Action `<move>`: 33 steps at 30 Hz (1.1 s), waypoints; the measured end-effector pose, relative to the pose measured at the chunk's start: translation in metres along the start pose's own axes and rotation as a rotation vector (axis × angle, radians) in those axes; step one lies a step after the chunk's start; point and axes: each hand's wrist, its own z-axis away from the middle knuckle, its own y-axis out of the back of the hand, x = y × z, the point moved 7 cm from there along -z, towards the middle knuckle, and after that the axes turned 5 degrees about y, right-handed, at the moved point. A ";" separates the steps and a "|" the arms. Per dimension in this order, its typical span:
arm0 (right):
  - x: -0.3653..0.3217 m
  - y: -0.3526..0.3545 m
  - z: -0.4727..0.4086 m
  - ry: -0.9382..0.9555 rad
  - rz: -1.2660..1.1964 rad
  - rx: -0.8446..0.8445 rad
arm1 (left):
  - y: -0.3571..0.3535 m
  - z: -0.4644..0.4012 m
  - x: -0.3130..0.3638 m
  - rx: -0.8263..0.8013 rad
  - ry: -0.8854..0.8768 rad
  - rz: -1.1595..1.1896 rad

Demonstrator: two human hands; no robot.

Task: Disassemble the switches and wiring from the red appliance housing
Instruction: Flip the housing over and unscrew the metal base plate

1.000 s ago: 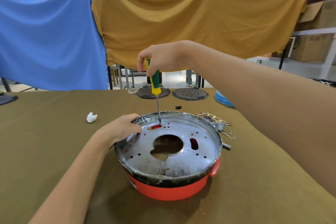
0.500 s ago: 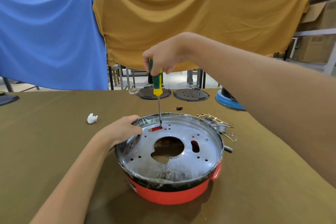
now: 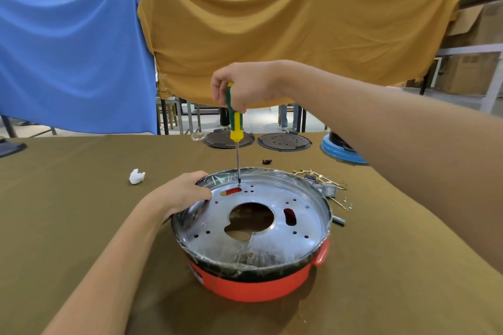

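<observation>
Red appliance housing (image 3: 255, 284) sits mid-table, metal base plate (image 3: 299, 226) facing up. Right hand (image 3: 246, 87) wraps the green-yellow screwdriver (image 3: 234, 119), shaft near vertical, tip at the plate's far edge beside the red slot (image 3: 234, 191). Left hand (image 3: 182, 194) grips the near-left rim, bracing it. Screw head too small to see. To do this well: keep the shaft plumb, push down before turning so the tip doesn't cam out, hold the rim firm. Loose wiring and switch parts (image 3: 324, 185) lie just right of the housing.
</observation>
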 end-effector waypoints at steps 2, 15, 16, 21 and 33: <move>0.001 -0.002 0.000 -0.013 0.048 -0.007 | 0.000 0.000 0.001 -0.004 -0.006 0.001; 0.015 0.000 -0.002 -0.075 -0.130 -0.028 | 0.000 0.000 0.001 -0.001 -0.007 -0.012; 0.016 0.002 -0.002 -0.095 -0.063 0.001 | 0.000 0.000 0.001 -0.004 -0.008 -0.011; 0.025 0.009 0.002 -0.322 0.372 -0.029 | 0.000 0.001 0.002 -0.007 -0.013 -0.004; 0.010 0.000 -0.005 -0.046 -0.034 0.004 | 0.000 0.003 0.004 -0.015 -0.013 0.006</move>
